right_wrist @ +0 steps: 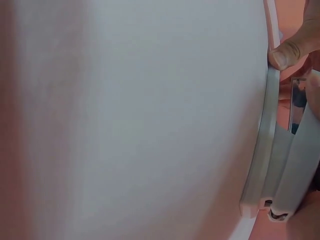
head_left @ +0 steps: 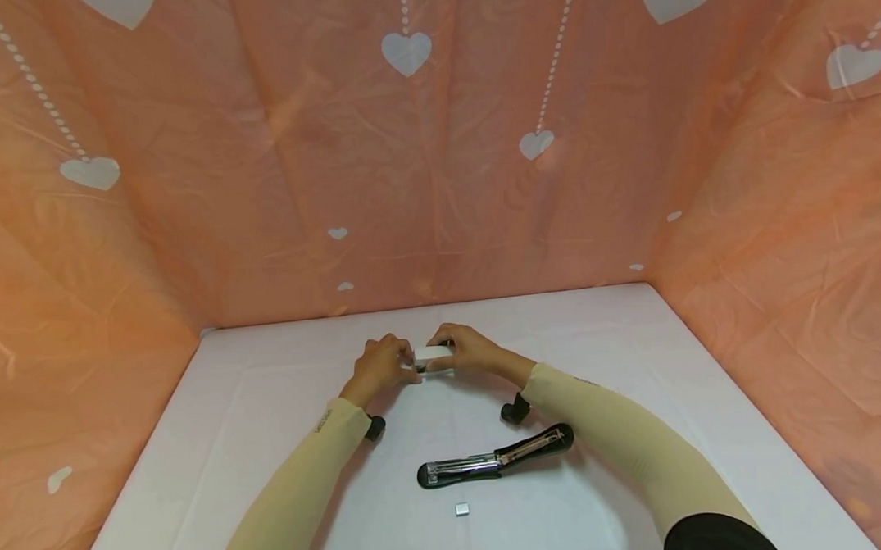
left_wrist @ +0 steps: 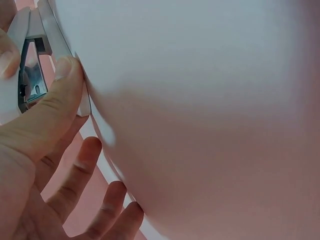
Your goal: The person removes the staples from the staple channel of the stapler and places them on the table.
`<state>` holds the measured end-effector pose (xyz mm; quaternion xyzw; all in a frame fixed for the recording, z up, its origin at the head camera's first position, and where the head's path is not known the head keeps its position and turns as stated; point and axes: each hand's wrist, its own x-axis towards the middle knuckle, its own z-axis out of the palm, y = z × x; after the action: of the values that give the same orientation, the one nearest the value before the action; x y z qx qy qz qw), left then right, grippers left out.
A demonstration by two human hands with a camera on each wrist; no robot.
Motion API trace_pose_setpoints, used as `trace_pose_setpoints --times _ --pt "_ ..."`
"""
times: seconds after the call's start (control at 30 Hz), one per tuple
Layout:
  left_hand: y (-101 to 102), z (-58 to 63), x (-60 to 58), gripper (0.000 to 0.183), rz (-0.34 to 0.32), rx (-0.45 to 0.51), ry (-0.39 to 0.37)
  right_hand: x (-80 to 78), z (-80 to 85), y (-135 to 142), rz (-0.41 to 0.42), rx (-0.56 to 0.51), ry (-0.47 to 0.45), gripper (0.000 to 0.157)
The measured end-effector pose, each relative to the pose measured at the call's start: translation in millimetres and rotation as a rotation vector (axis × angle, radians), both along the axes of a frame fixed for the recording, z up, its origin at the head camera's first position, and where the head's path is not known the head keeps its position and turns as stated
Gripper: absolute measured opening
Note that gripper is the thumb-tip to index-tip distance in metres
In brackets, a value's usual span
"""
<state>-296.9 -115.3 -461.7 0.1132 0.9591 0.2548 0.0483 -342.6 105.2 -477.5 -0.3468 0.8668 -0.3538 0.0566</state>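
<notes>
A white stapler is between both hands near the back of the table. My left hand pinches the base of its front end between thumb and index finger, the other fingers spread apart, as the left wrist view shows. My right hand grips the stapler's upper arm from the other side. In the right wrist view the arm stands at an angle to the long base, with the hinge at the lower end. Metal shows inside the front gap in the left wrist view.
Nearer the front, a black stapler lies folded open, its metal track showing. A small silver block of staples lies in front of it. Orange curtains with white hearts enclose the white table at the back and sides.
</notes>
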Motion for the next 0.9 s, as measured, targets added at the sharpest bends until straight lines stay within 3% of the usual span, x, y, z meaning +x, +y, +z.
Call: trace_pose_setpoints --times 0.63,0.9 --pt "-1 0.6 0.5 0.026 -0.012 -0.001 0.005 -1.4 -1.9 1 0.003 -0.003 0.019 0.033" --pt "0 1.1 -1.6 0.027 -0.016 -0.008 -0.001 3.7 2.7 13 -0.02 -0.146 -0.072 0.037"
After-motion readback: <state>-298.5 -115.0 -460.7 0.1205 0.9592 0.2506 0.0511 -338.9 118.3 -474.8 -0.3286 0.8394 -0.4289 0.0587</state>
